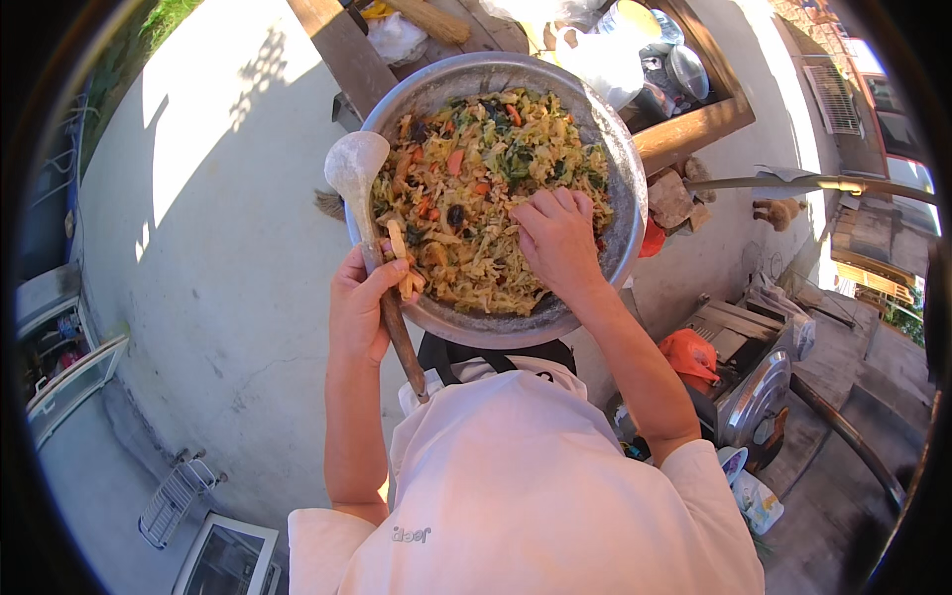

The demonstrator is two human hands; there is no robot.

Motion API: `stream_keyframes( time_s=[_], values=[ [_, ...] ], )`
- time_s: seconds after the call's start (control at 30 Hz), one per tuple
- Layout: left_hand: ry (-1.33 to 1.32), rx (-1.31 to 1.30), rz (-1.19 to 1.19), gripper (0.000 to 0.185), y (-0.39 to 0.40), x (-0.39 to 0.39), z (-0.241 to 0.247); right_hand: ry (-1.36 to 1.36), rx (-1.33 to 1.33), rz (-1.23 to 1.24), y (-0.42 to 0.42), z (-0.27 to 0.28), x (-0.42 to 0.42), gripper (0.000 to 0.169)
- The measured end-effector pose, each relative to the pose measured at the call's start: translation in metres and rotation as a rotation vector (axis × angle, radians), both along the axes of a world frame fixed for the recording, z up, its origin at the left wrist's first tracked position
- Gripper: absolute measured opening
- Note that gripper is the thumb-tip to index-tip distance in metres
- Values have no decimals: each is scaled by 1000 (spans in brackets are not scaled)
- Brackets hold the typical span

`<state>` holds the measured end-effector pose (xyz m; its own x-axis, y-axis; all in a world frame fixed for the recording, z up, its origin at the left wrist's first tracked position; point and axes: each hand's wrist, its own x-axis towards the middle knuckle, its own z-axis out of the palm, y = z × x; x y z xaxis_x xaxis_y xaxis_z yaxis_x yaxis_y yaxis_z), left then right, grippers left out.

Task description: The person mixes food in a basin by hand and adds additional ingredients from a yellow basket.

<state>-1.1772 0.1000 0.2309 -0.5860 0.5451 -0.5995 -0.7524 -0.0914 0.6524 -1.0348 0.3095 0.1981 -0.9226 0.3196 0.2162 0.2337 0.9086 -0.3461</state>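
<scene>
A wide metal basin (627,160) filled with mixed chopped vegetables (476,245) sits before me. Pale cabbage-like shreds, dark green leaves, orange carrot-like pieces and dark bits make up the mix. At the basin's left rim, my left hand (364,297) grips the wooden handle of a ladle (358,167), its bowl pointing up and away. The same hand also holds several tan, stick-like food pieces (401,260), whose kind I cannot tell. Over the right part of the basin, my right hand (559,242) reaches down with bent fingers touching the vegetables. Its fingertips are partly hidden.
Beyond the basin stands a wooden-framed surface (695,134) with plastic bags (602,63) and containers. Stones (669,199) lie to the right, near a long pole (803,182). A metal lid (755,398) and an orange bag (688,355) are at lower right. Concrete ground (223,282) stretches left.
</scene>
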Motion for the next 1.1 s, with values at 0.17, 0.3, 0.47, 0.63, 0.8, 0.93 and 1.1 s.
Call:
stream_keyframes(
  time_s=[0.17,0.3,0.47,0.63,0.8,0.93,1.1],
  values=[
    [1,5,-21,21,-1,0,-4,-79,-301,356,-10,21,2,10],
    [7,-15,-30,21,6,4,3,-126,-216,383,-22,5,8,10],
    [3,-14,-28,21,3,2,-1,7,-70,51,-19,17,0,8],
    [18,-27,-33,21,-1,1,-1,-60,-120,84,-19,29,9,12],
    [27,-6,-31,21,-4,-2,-2,-72,-209,186,-21,17,19,13],
    [13,-9,-3,20,-6,-5,2,-140,-143,260,-32,12,16,10],
    [38,-11,-9,20,-9,-8,6,-129,-82,147,-31,17,11,13]
  ],
)
